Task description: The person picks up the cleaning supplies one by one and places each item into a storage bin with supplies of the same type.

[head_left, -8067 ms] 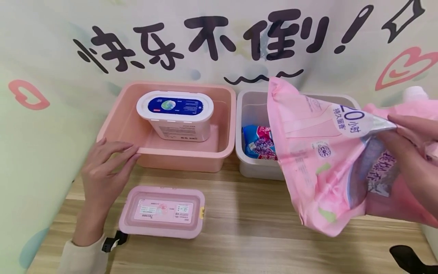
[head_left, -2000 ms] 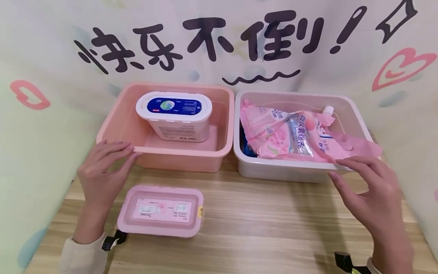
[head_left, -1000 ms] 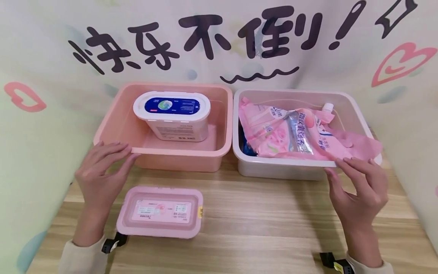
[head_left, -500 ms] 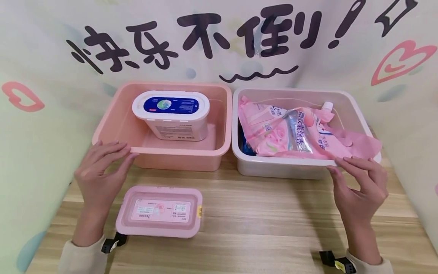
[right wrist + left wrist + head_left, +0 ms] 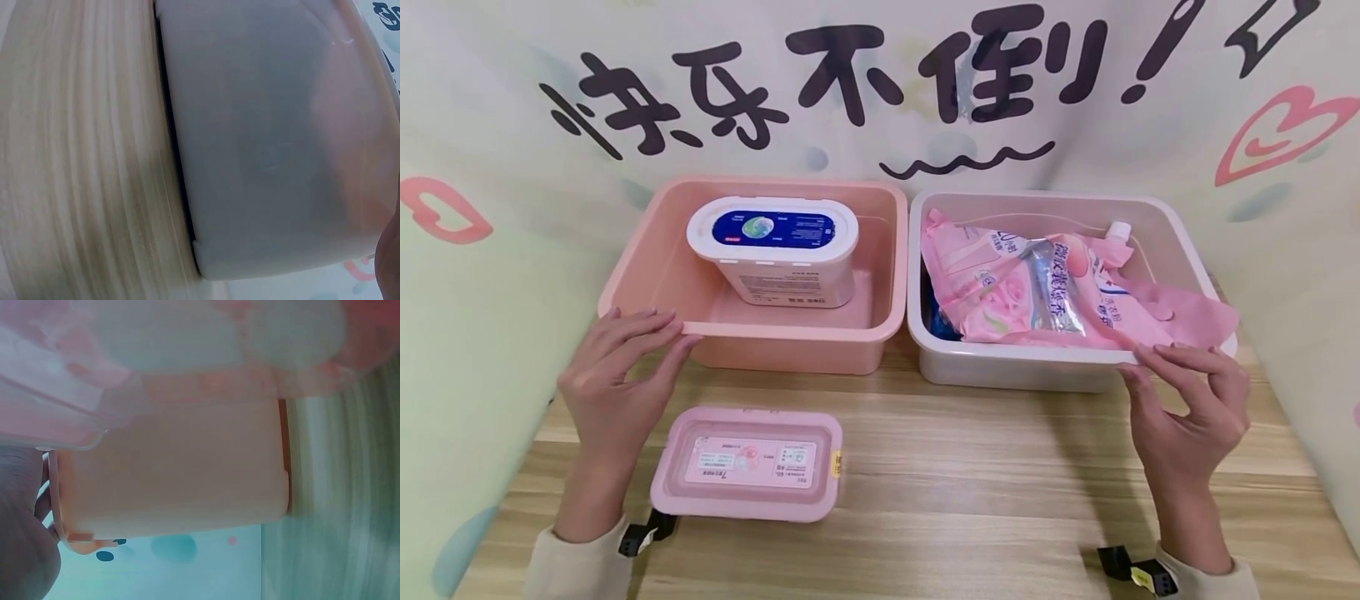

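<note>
My left hand (image 5: 617, 375) pinches the front-left rim of a peach-pink plastic bin (image 5: 790, 357), fingers over the edge and thumb in front. Inside that bin stands a white-lidded tub (image 5: 775, 279) with a blue label. At the right, my right hand (image 5: 1191, 408) pinches the front rim of a white bin (image 5: 1015, 371). A pink laundry detergent bag (image 5: 1000, 300) lies across it, its right end over the rim, partly covering a blue packet (image 5: 942, 325). In the left wrist view the pink bin's wall (image 5: 187, 475) shows; in the right wrist view, the white bin's wall (image 5: 269, 137).
A pink lidded box (image 5: 745, 467) lies on the wooden table (image 5: 970, 500) before the pink bin. A white cap (image 5: 1118, 231) sticks up behind the bag. A printed cloth backdrop (image 5: 850, 150) hangs close behind both bins.
Eight seconds ago my right hand held the pink bag over the white bin; the bag now lies in it. That hand has since taken the bin's rim. My left hand stays on its rim.
</note>
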Demonstrator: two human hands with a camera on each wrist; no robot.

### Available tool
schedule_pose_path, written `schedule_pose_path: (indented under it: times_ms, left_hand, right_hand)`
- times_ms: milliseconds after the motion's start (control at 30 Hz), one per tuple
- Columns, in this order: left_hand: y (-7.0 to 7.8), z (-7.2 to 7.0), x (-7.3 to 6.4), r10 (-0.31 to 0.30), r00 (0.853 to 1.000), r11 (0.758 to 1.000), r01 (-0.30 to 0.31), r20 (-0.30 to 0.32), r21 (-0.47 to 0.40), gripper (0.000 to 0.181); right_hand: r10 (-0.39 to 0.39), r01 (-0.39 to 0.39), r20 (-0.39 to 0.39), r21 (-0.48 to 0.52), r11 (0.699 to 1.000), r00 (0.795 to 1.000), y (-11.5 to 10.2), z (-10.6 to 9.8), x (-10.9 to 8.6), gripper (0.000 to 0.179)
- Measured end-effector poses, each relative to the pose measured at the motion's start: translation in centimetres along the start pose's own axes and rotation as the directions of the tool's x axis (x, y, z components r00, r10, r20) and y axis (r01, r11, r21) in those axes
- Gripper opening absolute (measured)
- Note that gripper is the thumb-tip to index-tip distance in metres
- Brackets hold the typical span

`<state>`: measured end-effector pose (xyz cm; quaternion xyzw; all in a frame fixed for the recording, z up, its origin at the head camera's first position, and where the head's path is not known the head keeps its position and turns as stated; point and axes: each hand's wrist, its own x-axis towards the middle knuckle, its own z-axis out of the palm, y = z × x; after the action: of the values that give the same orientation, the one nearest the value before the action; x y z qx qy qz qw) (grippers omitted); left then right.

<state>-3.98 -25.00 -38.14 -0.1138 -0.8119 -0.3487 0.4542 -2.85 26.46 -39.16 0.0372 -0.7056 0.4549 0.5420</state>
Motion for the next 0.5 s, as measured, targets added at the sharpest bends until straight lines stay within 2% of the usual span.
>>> schedule_pose_path:
  times_ms: [200, 500]
  left_hand:
    - [0.14, -0.19, -0.03, 0.001, 1.0, 1.0, -0.002, 0.026, 0.025, 0.061]
    - [0.26, 0.04, 0.18, 0.059, 0.998, 0.997, -0.06, 0.018, 0.051, 0.06]
  right_hand:
    - [-0.012, 0.012, 0.011, 0.002, 1.0, 1.0, 0.12, -0.15, 0.05, 0.051]
    - [-0.019, 0.019, 0.009, 0.002, 1.0, 1.0, 0.28, -0.13, -0.08, 0.051]
